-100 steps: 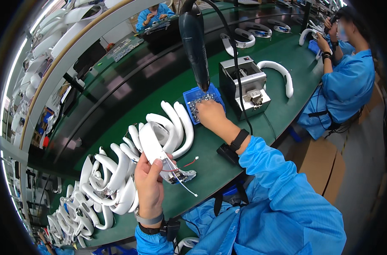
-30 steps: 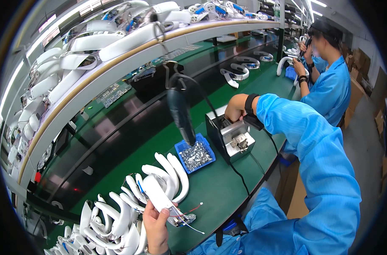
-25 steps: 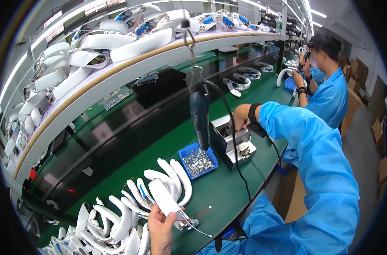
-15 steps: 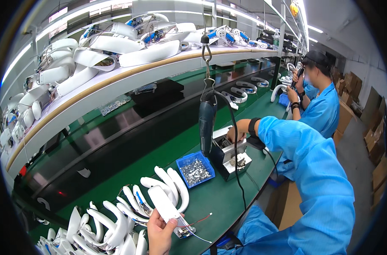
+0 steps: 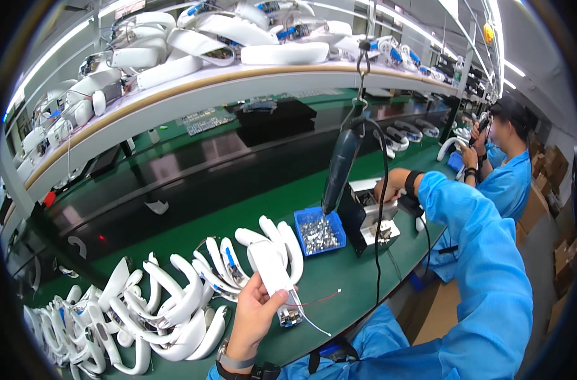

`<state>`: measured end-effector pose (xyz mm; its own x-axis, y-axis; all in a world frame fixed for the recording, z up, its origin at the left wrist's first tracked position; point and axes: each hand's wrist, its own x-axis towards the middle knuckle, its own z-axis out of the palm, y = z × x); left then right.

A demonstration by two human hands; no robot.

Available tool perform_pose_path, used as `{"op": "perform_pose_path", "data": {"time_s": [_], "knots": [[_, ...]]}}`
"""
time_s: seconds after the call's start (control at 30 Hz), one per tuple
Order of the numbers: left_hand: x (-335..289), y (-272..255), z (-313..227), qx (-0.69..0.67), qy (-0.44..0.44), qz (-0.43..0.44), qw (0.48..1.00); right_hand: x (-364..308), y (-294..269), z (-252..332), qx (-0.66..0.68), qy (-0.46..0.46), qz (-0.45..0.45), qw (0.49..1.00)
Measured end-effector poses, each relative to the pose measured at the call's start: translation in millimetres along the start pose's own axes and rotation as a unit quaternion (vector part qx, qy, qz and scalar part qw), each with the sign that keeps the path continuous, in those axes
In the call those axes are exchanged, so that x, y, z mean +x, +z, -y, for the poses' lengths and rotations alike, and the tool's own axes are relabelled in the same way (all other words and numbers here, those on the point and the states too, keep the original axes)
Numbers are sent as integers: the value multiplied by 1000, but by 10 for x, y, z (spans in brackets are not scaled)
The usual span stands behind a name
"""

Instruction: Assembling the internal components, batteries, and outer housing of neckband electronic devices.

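Observation:
My left hand [image 5: 258, 310] grips a white curved plastic housing [image 5: 270, 269], thumb on its face. From its lower end stick out a red wire, a white wire and a small metal-and-circuit part [image 5: 289, 318]. My right hand [image 5: 393, 185] reaches down at the far end of a black and silver metal box [image 5: 372, 223]; its fingertips are mostly hidden there, so what they touch cannot be made out. A dark electric screwdriver [image 5: 343, 161] hangs from a hook beside the box. Its tip is over a blue bin [image 5: 331, 249] of small metal parts.
Many white curved housings [image 5: 187, 316] lie heaped along the green bench [image 5: 326, 285] on the left. More sit on the raised shelf [image 5: 238, 79]. A black cable [image 5: 378, 272] hangs before the box. At the right, a co-worker [image 5: 507, 171] in blue handles a tool.
The view has swung left, so the scene shifts right and more of the left heap and my left wrist show. My left hand still holds the housing; my right hand stays at the box.

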<state>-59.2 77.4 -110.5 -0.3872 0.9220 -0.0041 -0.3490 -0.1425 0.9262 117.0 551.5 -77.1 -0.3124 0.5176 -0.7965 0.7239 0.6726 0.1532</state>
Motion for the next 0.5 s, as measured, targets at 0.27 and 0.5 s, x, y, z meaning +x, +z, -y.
{"op": "perform_pose_path", "data": {"time_s": [0.27, 0.5], "knots": [[8, 16, -1, 11, 3, -10, 1000, -583, -60, 3, 159, -57, -74, 983], [-1, 69, 37, 56, 18, -45, 997, -1623, 313, 370, 275, -223, -135, 925]]}}
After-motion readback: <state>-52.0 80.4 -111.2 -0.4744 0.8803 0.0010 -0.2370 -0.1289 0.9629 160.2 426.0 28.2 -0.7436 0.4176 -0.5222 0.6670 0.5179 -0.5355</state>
